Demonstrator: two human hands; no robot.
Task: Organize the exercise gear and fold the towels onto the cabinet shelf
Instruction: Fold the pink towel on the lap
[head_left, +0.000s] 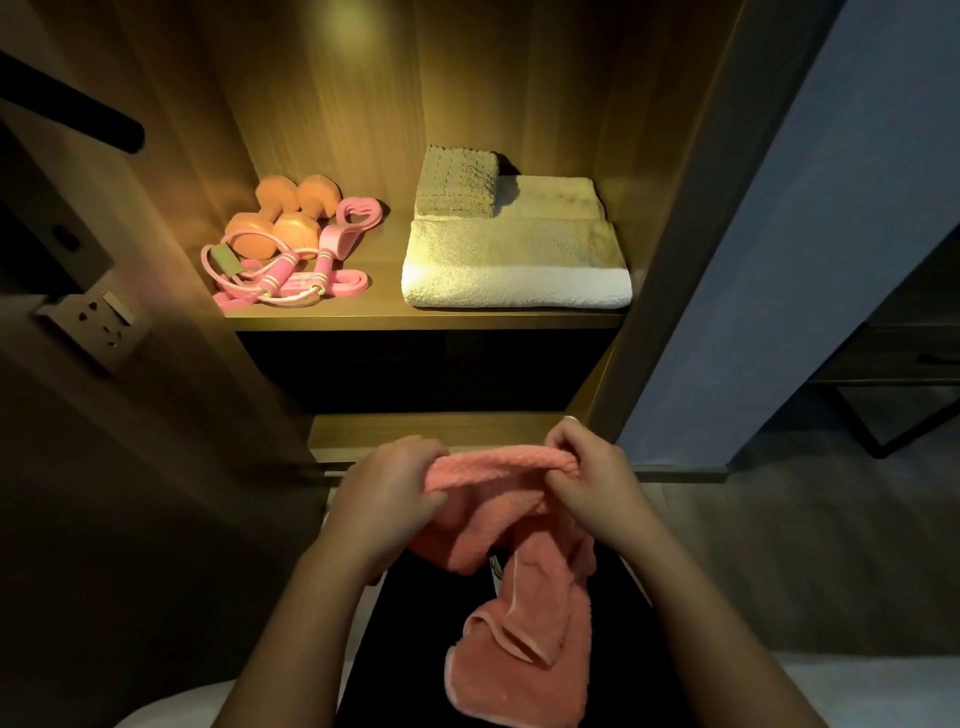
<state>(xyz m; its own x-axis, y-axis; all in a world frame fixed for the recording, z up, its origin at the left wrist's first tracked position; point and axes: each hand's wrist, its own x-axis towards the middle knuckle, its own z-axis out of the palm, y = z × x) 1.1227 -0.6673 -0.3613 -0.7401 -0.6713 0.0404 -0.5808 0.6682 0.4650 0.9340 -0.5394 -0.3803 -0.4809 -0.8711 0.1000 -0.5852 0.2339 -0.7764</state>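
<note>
A pink towel (524, 618) hangs crumpled in front of me, below the lit cabinet shelf (426, 318). My left hand (387, 499) grips its top edge on the left, and my right hand (589, 470) pinches the same edge on the right. On the shelf's right side lies a folded white towel (519, 260), with a smaller folded grey towel (457, 182) on top at the back. The shelf's left side holds two orange dumbbells (283, 215), a pink skipping rope (280, 278), a pink heart-shaped grip ring (353, 223) and a pink resistance band (343, 286).
A lower shelf (431, 431) sits just beyond my hands. The cabinet's left wall carries a socket plate (91, 325) and a dark handle (72, 111). A grey-blue door panel (805, 234) stands at the right, with dark furniture legs (904, 415) behind it.
</note>
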